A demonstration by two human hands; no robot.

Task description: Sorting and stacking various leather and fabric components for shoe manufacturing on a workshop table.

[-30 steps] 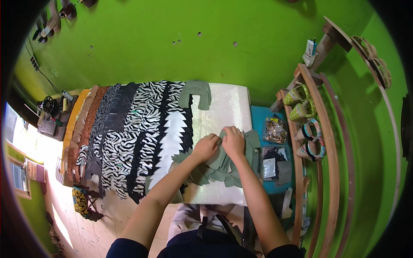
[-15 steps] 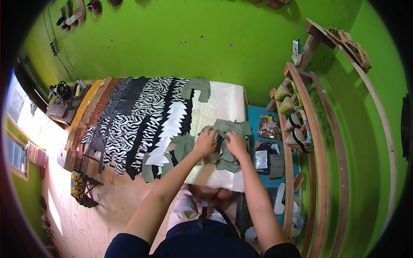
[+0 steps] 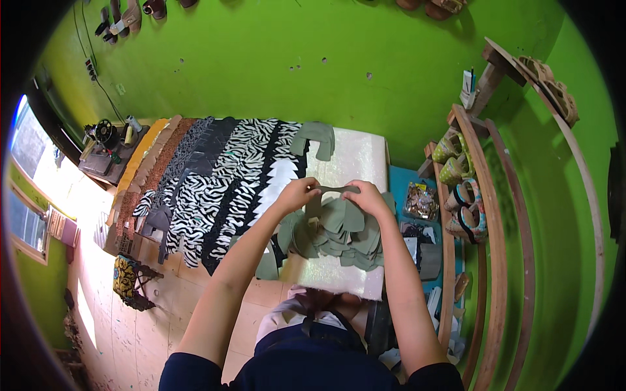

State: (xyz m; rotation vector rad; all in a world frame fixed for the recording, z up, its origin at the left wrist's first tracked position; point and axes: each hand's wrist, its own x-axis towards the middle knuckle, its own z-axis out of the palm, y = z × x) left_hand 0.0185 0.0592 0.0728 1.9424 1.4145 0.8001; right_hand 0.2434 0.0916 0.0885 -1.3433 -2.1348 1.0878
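Note:
Above the table, my left hand [image 3: 300,195] and my right hand [image 3: 367,198] pinch the two ends of a grey-green cut material piece [image 3: 334,189]. It spans the gap between my fingers, its upper edge nearly level. Right below lies a loose heap of similar grey-green pieces [image 3: 355,241], overlapping at many angles. More of these pieces sit left of the heap, partly hidden by my left forearm. A small stack of curved grey-green pieces [image 3: 315,135] rests at the far side of the table. White pointed pieces [image 3: 279,181] overlap in a row left of my left hand.
Rows of zebra-print pieces [image 3: 241,156], black, brown and yellow pieces cover the table's left part. A sewing machine [image 3: 103,135] stands beyond them. On the right are a clear box of small parts [image 3: 421,201] and a wooden rack [image 3: 486,260] with sandals [image 3: 464,218]. A patterned stool [image 3: 125,277] stands lower left.
Both hands have come up out of the heap and now hold one grey-green piece between them. The whole view has shifted slightly, so the scene sits further right.

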